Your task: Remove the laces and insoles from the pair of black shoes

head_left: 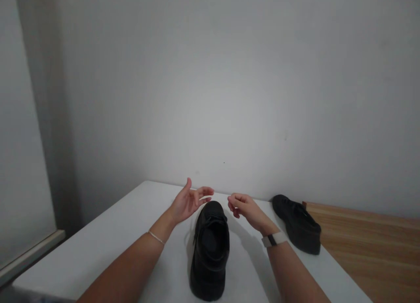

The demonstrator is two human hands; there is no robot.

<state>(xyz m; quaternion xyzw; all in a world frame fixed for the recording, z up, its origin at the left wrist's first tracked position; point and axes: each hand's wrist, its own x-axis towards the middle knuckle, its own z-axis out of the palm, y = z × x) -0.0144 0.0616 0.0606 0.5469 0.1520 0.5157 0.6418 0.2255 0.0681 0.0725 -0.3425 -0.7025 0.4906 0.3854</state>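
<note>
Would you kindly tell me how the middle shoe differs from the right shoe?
The middle shoe points nearly straight away from the camera; the right shoe is turned, its toe angled leftward. The middle shoe stands between the arms, while the right shoe sits by the right edge of the table. The middle shoe looks larger in view than the right shoe. Both are dark.

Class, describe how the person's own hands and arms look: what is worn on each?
The left hand and right hand are gloveless, with no sleeves in view. A thin, pale bracelet circles the left wrist; a wider, pale band with a dark section circles the right.
</note>
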